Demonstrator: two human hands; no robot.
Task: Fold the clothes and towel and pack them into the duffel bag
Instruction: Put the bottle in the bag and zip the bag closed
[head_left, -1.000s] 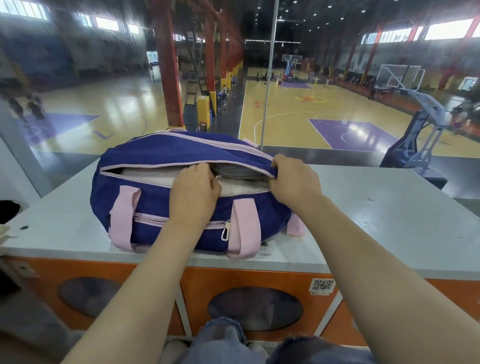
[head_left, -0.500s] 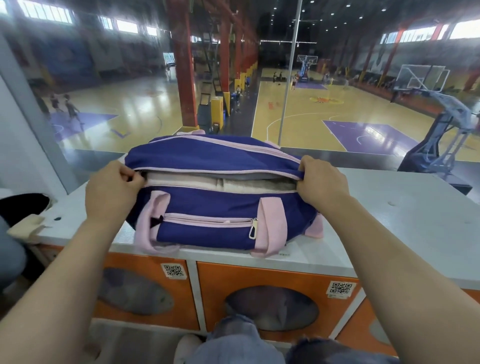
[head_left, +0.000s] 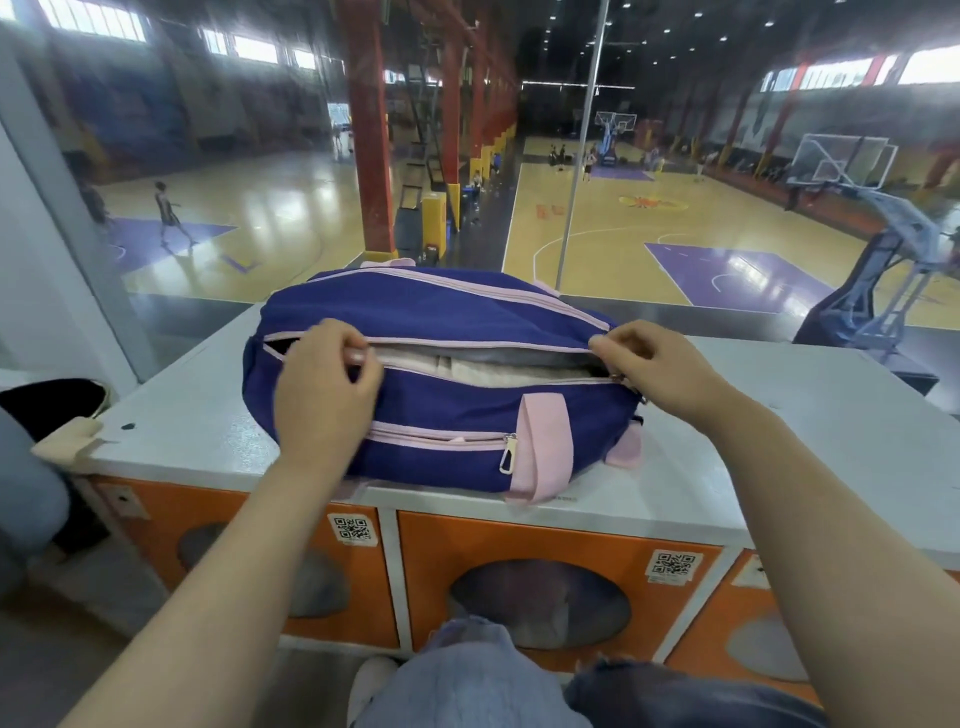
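Now my left hand pinches the zip pull; my right grips the bag end. Best pull steadily, keeping cloth tucked inside.

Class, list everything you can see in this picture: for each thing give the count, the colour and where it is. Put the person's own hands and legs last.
duffel bag: one, navy with pink trim and straps, on the counter, main zip partly open
folded cloth: pale cream and grey, count unclear, inside the bag opening
front pocket zip pull: one, silver, on the bag's front
counter: one, white top, in front of the window
locker doors: orange with dark oval windows, under the counter
QR stickers: two whole, white, on the locker doors
basketball hoop stand: one, blue-grey, on the court at right
red pillar: several, between the courts
left hand: pinching the zip line near the bag's left end
right hand: gripping the bag's right end
knees: blue denim, bottom edge
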